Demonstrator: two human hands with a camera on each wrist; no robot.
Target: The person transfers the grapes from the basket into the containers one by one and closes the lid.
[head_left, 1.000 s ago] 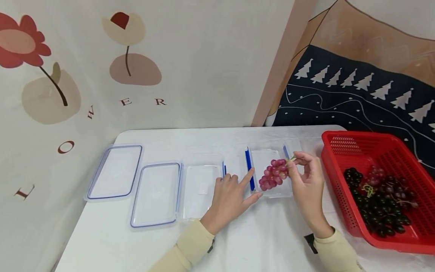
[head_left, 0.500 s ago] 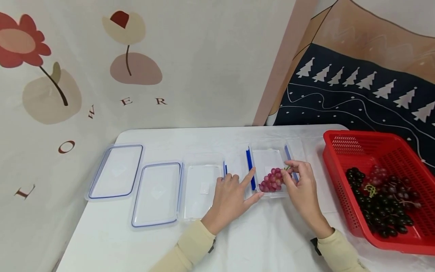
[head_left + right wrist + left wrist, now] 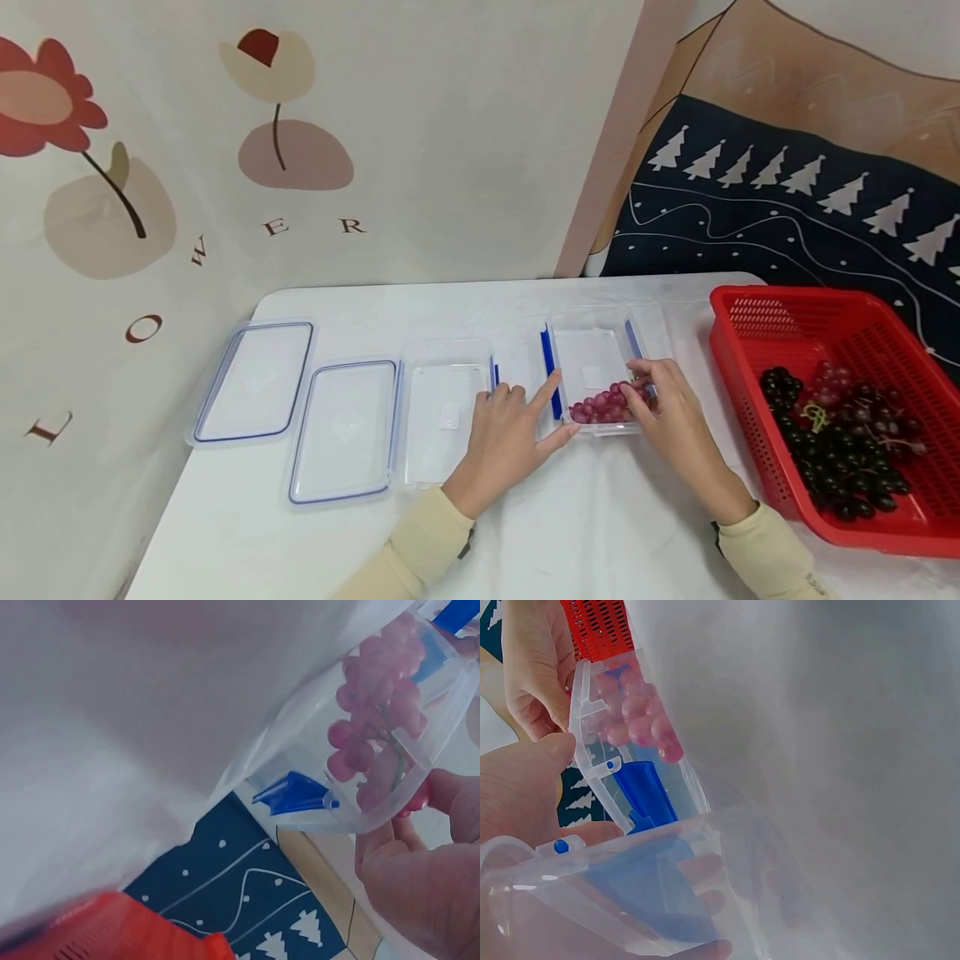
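A bunch of pink-red grapes (image 3: 603, 406) lies across the near end of the right-hand clear plastic container (image 3: 588, 354), which has blue side latches. My right hand (image 3: 678, 425) pinches the bunch at its stem end, thumb and fingers over the near right corner. In the right wrist view, the grapes (image 3: 375, 697) and green stem show through the clear wall. My left hand (image 3: 506, 446) has its index finger stretched along the left blue latch and its thumb at the near left corner. Its other fingers lie over the neighbouring clear container (image 3: 446, 375).
Two clear lids with blue seals, one nearer (image 3: 345, 429) and one farther left (image 3: 255, 379), lie flat on the white table (image 3: 540, 542). At the right stands a red basket (image 3: 738, 400) with black grapes (image 3: 847, 467) and dark red grapes (image 3: 828, 387).
My right hand has lowered the grape bunch from above the right-hand container down into its near end. The left hand has stayed in place.
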